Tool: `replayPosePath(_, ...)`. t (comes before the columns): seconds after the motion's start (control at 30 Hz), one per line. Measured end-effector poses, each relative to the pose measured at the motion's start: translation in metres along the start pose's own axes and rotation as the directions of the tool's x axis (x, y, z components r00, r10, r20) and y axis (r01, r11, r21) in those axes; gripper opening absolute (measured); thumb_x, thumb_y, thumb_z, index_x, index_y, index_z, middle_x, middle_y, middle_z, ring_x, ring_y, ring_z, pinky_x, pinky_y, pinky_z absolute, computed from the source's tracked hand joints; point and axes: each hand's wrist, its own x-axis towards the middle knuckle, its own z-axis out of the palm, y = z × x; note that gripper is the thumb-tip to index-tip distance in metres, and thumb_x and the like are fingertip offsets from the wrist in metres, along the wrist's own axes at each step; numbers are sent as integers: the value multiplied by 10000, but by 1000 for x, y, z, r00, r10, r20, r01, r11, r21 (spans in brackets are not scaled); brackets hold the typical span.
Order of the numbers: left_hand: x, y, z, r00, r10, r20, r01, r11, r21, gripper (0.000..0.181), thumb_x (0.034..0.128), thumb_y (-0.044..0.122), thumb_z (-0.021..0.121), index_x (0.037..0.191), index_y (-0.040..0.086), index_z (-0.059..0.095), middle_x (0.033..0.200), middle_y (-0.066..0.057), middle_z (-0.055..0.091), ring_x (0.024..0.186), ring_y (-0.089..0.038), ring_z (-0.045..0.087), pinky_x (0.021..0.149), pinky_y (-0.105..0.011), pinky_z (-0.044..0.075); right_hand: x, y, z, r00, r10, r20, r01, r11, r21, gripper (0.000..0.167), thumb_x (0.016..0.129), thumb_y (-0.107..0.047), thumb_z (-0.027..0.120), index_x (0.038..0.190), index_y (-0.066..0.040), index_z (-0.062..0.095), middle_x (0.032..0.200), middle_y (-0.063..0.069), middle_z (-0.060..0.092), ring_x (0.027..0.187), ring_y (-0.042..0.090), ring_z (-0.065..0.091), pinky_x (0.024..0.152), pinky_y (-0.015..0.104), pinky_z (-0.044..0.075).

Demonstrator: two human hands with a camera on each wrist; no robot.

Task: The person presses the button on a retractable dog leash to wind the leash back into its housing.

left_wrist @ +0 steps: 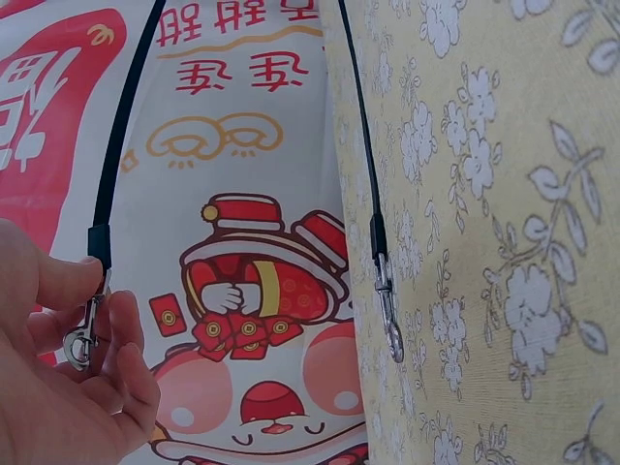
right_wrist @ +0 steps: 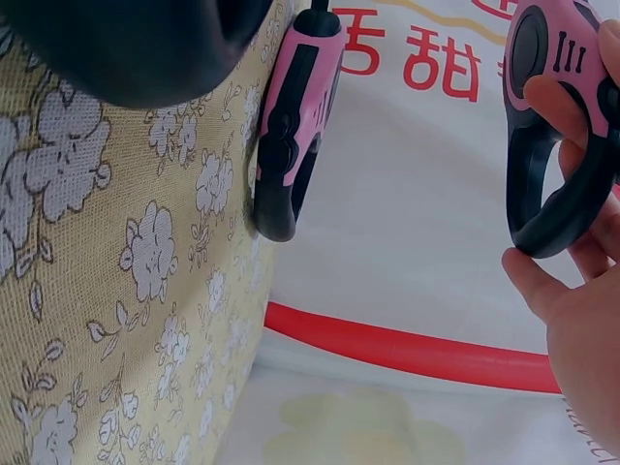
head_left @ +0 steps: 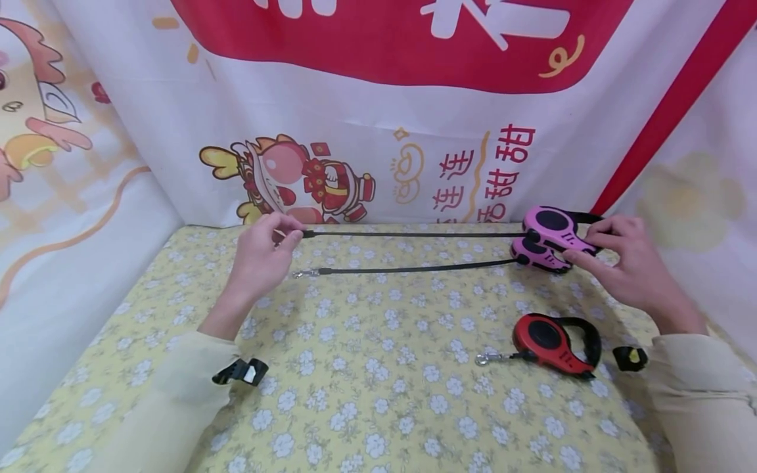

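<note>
A pink and black retractable dog leash [head_left: 545, 220] is held up at the back right by my right hand [head_left: 629, 266], whose fingers grip its handle. Its black strap stretches nearly straight across to my left hand [head_left: 260, 256], which pinches the metal snap clip [left_wrist: 92, 325] at the strap's end between thumb and fingers. Below it, a second pink retractable leash [head_left: 532, 255] rests on the cloth. The second leash's strap [head_left: 408, 269] is also drawn out leftward, and its metal clip [left_wrist: 387, 305] lies on the cloth.
A red retractable leash [head_left: 547, 345] lies nearer the front right, its clip [head_left: 489, 359] beside it. Yellow flowered cloth [head_left: 378, 394] covers the table. A printed white and red curtain [head_left: 378, 157] hangs along the back edge, with pale hangings at both sides.
</note>
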Motion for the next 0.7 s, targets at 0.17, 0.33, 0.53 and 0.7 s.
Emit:
replayPosePath(0.17, 1, -2, 2, 1000, 17, -5, -17, 1000, 5, 198, 1101, 192, 575, 1196, 54, 680, 1153, -135, 643, 997, -285, 603, 857, -383, 482, 1, -5, -2, 999, 41, 16, -41, 999, 3, 249, 877, -137, 861, 961, 78, 766, 1061, 113, 563, 1115, 269, 354, 890, 441, 266)
replayPosePath(0.33, 1, -2, 3, 1000, 20, -4, -20, 1000, 20, 198, 1100, 188, 578, 1194, 49, 683, 1133, -134, 646, 981, -285, 614, 827, -383, 493, 1, -7, -2, 998, 57, 13, -57, 998, 13, 254, 878, -131, 858, 971, 84, 763, 1077, 120, 563, 1146, 307, 359, 899, 456, 266)
replayPosePath(0.53, 1, -2, 3, 1000, 20, 7, -21, 999, 24, 206, 1101, 201, 583, 1202, 45, 673, 1143, -133, 646, 1004, -287, 620, 825, -383, 509, 2, -8, -2, 996, 88, 22, -89, 996, 25, 281, 871, -137, 864, 997, 93, 764, 1091, 129, 561, 1161, 288, 350, 899, 482, 275)
replayPosePath(0.7, 1, -2, 5, 999, 32, 10, -32, 999, 28, 216, 1097, 203, 593, 1200, 27, 664, 1148, -145, 641, 1012, -296, 615, 841, -378, 500, 2, -10, -1, 995, 95, 36, -96, 995, 25, 294, 873, -146, 860, 1012, 93, 763, 1094, 127, 561, 1135, 261, 346, 887, 460, 273)
